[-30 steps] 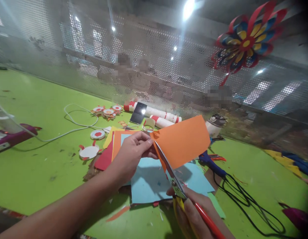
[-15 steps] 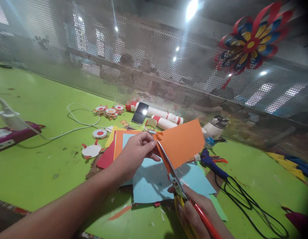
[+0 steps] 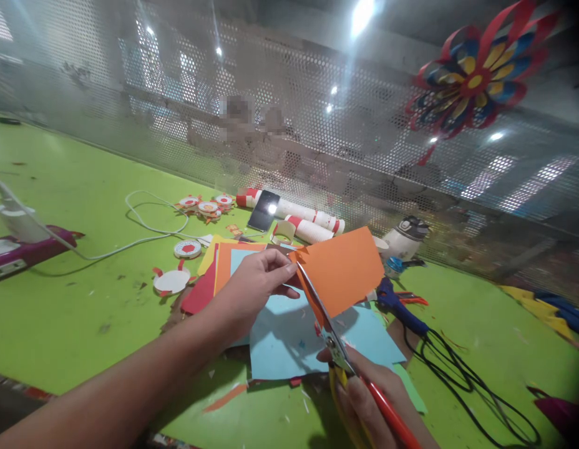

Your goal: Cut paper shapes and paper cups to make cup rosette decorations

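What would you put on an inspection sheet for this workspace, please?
Surface: green table, scattered with paper scraps.
Job's things: scissors at the orange sheet, above light blue paper.
Clutter: phone, white-and-red tubes, decorated discs.
Hands: left hand pinches the sheet's edge; right hand holds the scissors.
Cables: white cable loops on the left; black cable runs from a blue tool.
Surroundings: mesh screen behind; paper flower, upper right.

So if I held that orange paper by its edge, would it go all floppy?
Probably not very: the orange paper sticks out nearly flat from the left hand, though the scissors may be helping. It looks thin, so it's likely light. It would probably crease easily too.
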{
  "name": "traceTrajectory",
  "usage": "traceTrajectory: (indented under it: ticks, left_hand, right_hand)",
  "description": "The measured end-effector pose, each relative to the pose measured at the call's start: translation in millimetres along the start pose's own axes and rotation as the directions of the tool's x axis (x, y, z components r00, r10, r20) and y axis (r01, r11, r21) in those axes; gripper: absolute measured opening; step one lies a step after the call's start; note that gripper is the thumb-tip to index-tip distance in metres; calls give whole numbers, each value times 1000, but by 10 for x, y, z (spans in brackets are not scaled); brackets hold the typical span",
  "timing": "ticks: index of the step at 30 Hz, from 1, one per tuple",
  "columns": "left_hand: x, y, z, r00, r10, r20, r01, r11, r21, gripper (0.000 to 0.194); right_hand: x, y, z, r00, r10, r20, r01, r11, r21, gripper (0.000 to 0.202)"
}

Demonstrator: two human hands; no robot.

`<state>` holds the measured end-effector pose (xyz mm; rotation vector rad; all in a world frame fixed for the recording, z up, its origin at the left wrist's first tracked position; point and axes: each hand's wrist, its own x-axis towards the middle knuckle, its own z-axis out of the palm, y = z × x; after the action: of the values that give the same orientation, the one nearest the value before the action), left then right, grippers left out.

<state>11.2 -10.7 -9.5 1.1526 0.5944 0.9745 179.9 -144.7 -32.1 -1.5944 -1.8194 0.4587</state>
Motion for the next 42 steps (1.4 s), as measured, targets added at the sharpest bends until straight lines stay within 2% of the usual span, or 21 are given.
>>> traceTrajectory:
  ticks: [8,14,20,27,35,42]
  left_hand:
    - [-15,-8,26,1000,-7,-16,7,1000,21,18]
    - [1,-35,39,998,18,-66,-12,996,93,16]
    - [-7,-14,-7,1000,-1,-22,2,999,47,14]
    - [-13,1,-46,997,-22,72,17,997,74,14]
    - [-22,31,-27,997,-31,75,27,998,62,13]
    - [-22,54,-12,996,-72,57,70,997,30,13]
  right_hand:
    - [0,-16,7,999,-16,-46,15,999,-39,49]
    - [15,-12,22,999,-7,-34,5,999,-52,51]
    - [4,2,-15,999,38,0,-38,998,-50,52]
    - [13,68,-31,995,65,77,-67,997,36,54]
    - [6,47,-25,996,72,49,-73,997,8,56]
    - [13,6,-41,998,62,33,-64,996,57,52]
